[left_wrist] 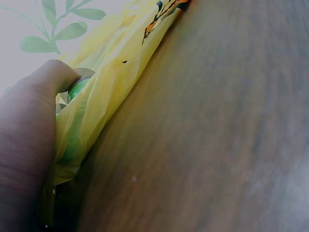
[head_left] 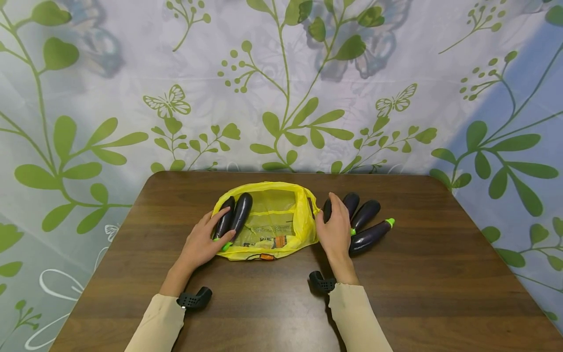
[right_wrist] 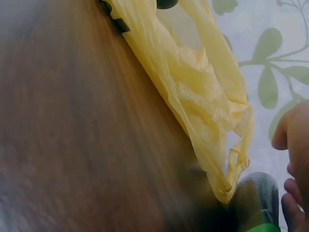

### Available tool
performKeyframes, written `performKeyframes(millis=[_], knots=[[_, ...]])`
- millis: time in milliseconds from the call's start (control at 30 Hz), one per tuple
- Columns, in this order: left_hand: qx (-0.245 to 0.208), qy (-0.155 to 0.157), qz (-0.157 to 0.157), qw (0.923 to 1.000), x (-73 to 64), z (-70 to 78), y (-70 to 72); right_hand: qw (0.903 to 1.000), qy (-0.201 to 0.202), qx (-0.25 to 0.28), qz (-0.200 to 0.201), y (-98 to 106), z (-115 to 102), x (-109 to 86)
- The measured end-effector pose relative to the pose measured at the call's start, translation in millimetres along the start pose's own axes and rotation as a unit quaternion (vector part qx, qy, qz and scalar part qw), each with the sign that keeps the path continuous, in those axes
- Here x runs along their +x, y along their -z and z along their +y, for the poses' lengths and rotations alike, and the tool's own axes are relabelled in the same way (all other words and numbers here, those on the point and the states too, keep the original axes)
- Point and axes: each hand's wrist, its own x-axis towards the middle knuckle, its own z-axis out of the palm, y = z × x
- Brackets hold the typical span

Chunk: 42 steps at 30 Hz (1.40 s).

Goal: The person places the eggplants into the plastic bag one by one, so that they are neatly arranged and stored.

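A yellow plastic bag [head_left: 299, 220] lies on its side with its mouth spread wide. Two dark eggplants [head_left: 241, 215] with green ends are inside its left part. Over the bag's left edge reaches my left hand [head_left: 202, 242], its fingers and thumb resting on those eggplants; the thumb touches a green end in the left wrist view. My right hand [head_left: 335, 227] is beside the bag's right edge, over the nearest of several more eggplants [head_left: 369, 238]. In the right wrist view, its thumb is apart from the eggplant [right_wrist: 258, 198], with fingertips close to its side.
Everything rests on a brown wooden table [head_left: 264, 303] with rounded far corners. Behind it hangs a pale cloth [head_left: 198, 98] printed with green leaves and butterflies. Black wrist devices [head_left: 195, 298] sit at both sleeve cuffs.
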Motion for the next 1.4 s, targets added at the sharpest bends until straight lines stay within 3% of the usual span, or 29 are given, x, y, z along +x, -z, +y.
performKeyframes(millis=[233, 700, 1400], knots=[[0.001, 0.000, 0.001, 1.0000, -0.2, 0.0, -0.3, 0.9981, -0.002, -0.048, -0.039, -3.4, 7.6, -0.9], [0.003, 0.000, 0.003, 1.0000, 0.4, 1.2, 0.7, 0.9940, 0.000, -0.087, -0.066, -5.0, 9.2, -2.6], [0.005, 0.000, 0.002, 1.0000, -0.3, 1.5, 0.7, 0.9940, -0.016, -0.084, -0.068, -4.6, 9.7, -2.2]])
